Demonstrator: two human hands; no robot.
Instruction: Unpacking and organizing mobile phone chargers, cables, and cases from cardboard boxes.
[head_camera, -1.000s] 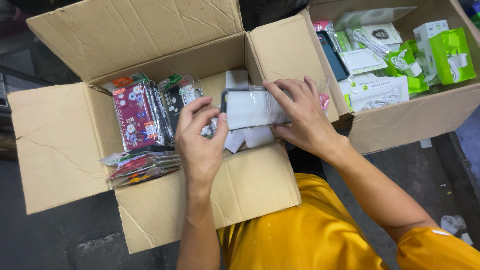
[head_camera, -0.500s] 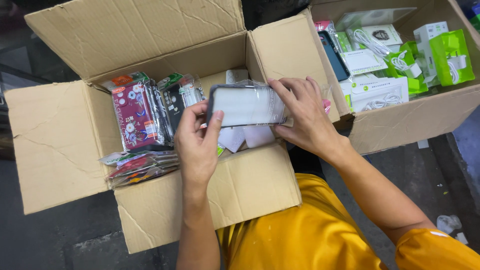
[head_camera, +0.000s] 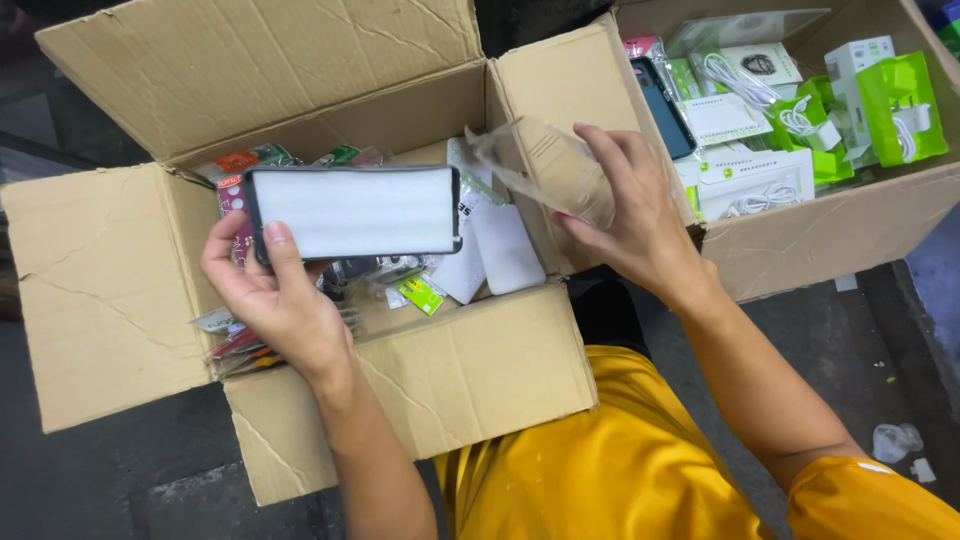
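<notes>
Lifted clear of the open cardboard box (head_camera: 400, 390), a phone case (head_camera: 355, 212) is clamped in the left hand (head_camera: 275, 300), while its clear sleeve (head_camera: 540, 170), at three o'clock, is pinched by the right hand (head_camera: 635, 225).

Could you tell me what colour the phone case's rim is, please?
Black, around a white insert; the phone case shows best in the head view.

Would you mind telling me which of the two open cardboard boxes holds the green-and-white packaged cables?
The brown cardboard box at upper right, beside the right hand; the big box under the left hand holds red packets instead.
</notes>
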